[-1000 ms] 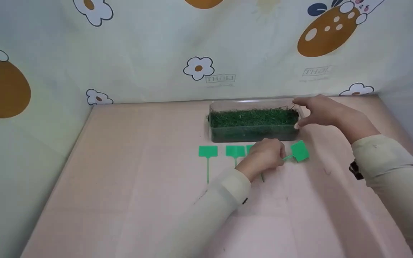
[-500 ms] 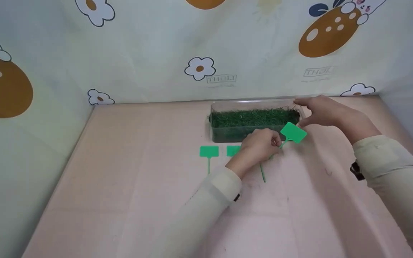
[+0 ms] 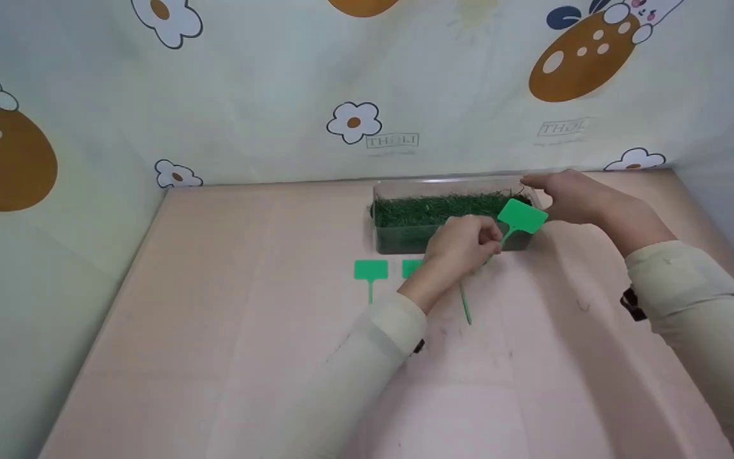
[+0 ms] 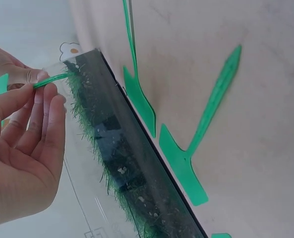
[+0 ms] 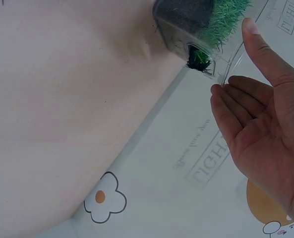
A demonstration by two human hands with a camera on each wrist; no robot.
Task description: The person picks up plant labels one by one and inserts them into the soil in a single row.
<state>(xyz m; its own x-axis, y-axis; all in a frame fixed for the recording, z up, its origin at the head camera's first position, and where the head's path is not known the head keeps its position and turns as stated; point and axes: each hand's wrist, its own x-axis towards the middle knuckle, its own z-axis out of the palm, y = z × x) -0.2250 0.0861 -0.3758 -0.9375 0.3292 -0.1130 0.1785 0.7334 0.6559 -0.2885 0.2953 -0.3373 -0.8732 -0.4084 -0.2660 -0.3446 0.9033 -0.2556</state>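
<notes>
Left hand (image 3: 455,250) pinches a green tag (image 3: 522,216); right hand (image 3: 580,199), fingers extended, touches the clear box (image 3: 405,241) holding grass (image 3: 427,209).

Soft light covered the tabletop (image 3: 265,331); a broad, blurry-edged shadow (image 3: 587,363) ran beside the right sleeve (image 3: 692,312) towards the near edge. Thin glare lined the far rim of the clear box (image 3: 399,241). The head view looked slightly soft.

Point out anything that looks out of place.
By the right hand, a tuft of grass pokes through what looks like an opening in the end of the clear box; odd, because most grass sits inside.
</notes>
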